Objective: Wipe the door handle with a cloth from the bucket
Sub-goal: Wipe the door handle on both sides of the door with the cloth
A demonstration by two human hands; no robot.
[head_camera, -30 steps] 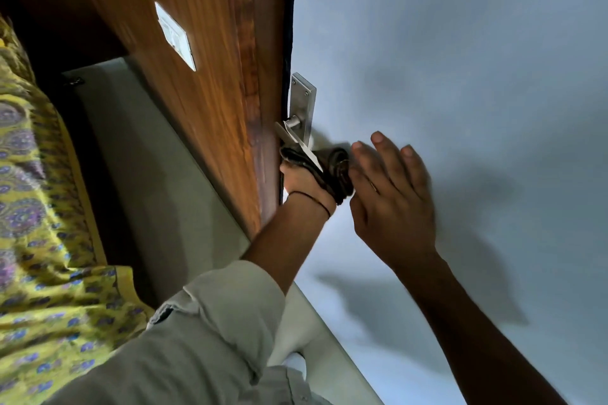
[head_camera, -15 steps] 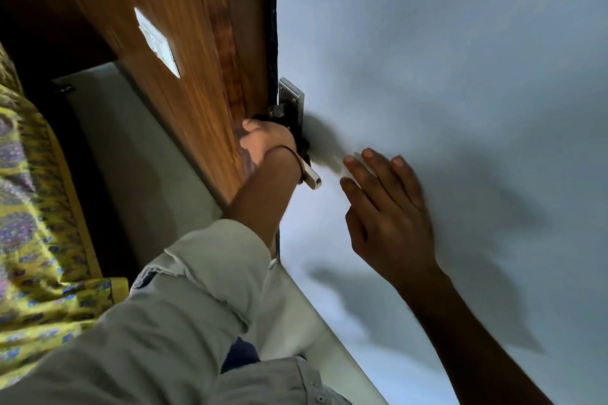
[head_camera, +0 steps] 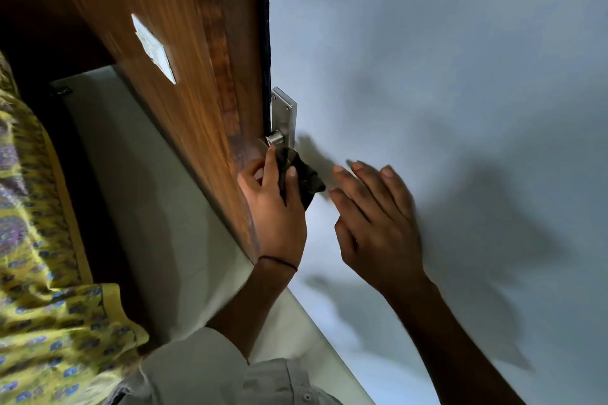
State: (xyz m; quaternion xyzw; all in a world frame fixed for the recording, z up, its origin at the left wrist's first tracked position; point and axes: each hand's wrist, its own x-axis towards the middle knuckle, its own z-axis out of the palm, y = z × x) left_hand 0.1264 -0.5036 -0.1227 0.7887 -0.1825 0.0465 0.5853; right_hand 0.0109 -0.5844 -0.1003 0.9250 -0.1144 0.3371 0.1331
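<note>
The right hand (head_camera: pixel 378 227) lies flat on the pale blue-grey door face (head_camera: pixel 444 76), fingers spread (holding nothing). The left hand (head_camera: pixel 274 207) clutches a dark crumpled cloth (head_camera: pixel 301 177) against the brushed-metal door handle (head_camera: pixel 278 138), just below its backplate.

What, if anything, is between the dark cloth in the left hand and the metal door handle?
Nothing visible. The left hand has its grip shut on the dark crumpled cloth, which sits right on the silver metal door handle, covering the lever. The right hand is open beside it, not between them.
</note>
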